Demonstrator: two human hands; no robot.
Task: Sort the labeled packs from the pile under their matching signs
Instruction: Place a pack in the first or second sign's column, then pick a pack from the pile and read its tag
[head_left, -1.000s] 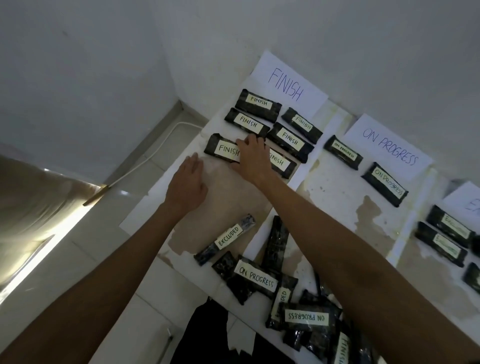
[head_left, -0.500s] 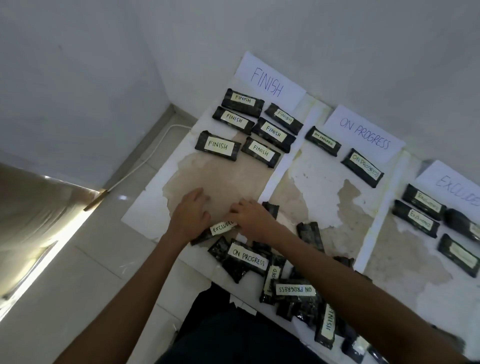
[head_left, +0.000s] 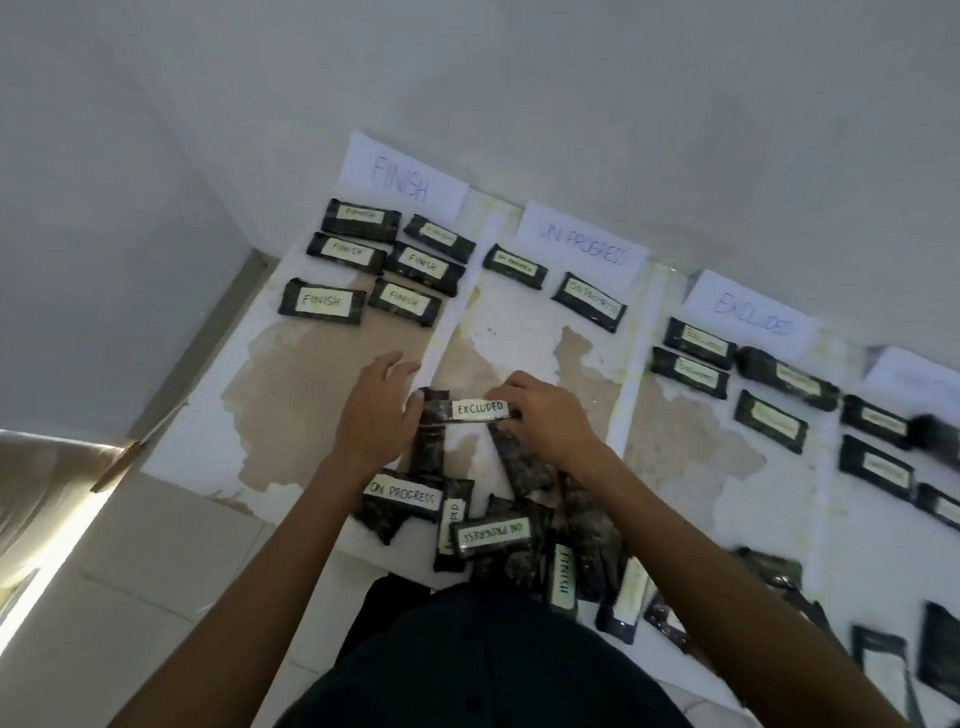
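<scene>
A dark pack labeled EXCLUDED (head_left: 475, 409) is held between both hands above the pile (head_left: 498, 530) of dark labeled packs. My right hand (head_left: 545, 421) pinches its right end. My left hand (head_left: 382, 413) holds its left end with the thumb while the fingers stretch forward. On the wall hang three white signs: FINISH (head_left: 402, 179), ON PROGRESS (head_left: 584, 247) and EXCLUDED (head_left: 753, 314). Several FINISH packs (head_left: 371, 262) lie under the first sign, two ON PROGRESS packs (head_left: 553, 288) under the second, several EXCLUDED packs (head_left: 727, 364) under the third.
The packs lie on a stained white sheet (head_left: 291, 395) on the floor against the wall. A fourth sign (head_left: 914, 379) with more packs (head_left: 883, 447) below it sits at the far right. Loose packs (head_left: 883, 654) lie at the lower right. My dark-clothed knee (head_left: 478, 660) is at the bottom.
Both hands pulled back from the FINISH rows to the pile, took hold of the EXCLUDED pack and lifted it. The view swung right, showing the EXCLUDED sign and more packs.
</scene>
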